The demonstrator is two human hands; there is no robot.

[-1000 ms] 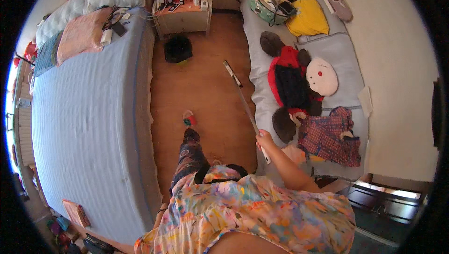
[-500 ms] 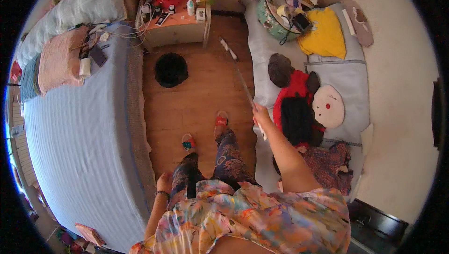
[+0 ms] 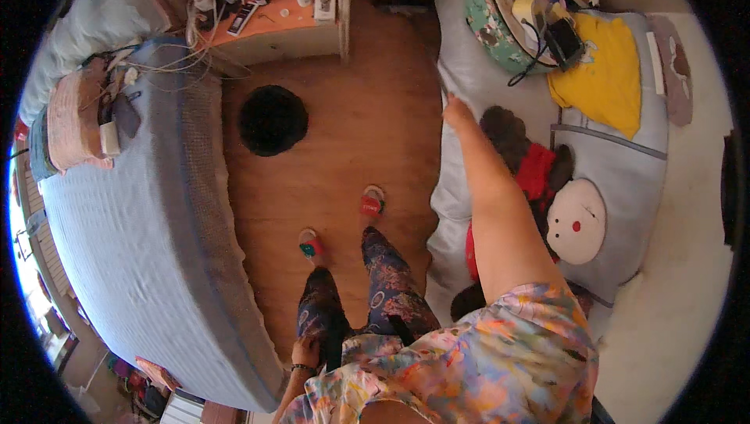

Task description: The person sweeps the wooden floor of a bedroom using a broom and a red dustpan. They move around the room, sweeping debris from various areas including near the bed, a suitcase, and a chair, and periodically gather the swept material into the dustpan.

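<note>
My right arm stretches forward over the grey-covered seat, and my right hand (image 3: 457,112) is closed round a long thin rod. Only a short dark piece of the rod (image 3: 444,80) shows clearly beyond the fist; its far part is hard to make out along the seat's edge. My left hand (image 3: 306,352), with a dark band at the wrist, rests on my left thigh, fingers laid on the patterned trousers (image 3: 322,311). Nothing shows in it.
A black bin (image 3: 273,120) stands on the wooden floor (image 3: 344,151). The blue-covered bed (image 3: 148,236) lies left, an orange-topped cabinet (image 3: 273,22) ahead. On the right are a green flowered container (image 3: 488,30), a yellow cloth (image 3: 598,80) and a white round plush face (image 3: 576,222).
My right hand has moved forward and slightly right, taking the rod farther ahead. My left hand has drawn back onto my thigh. The view has shifted forward.
</note>
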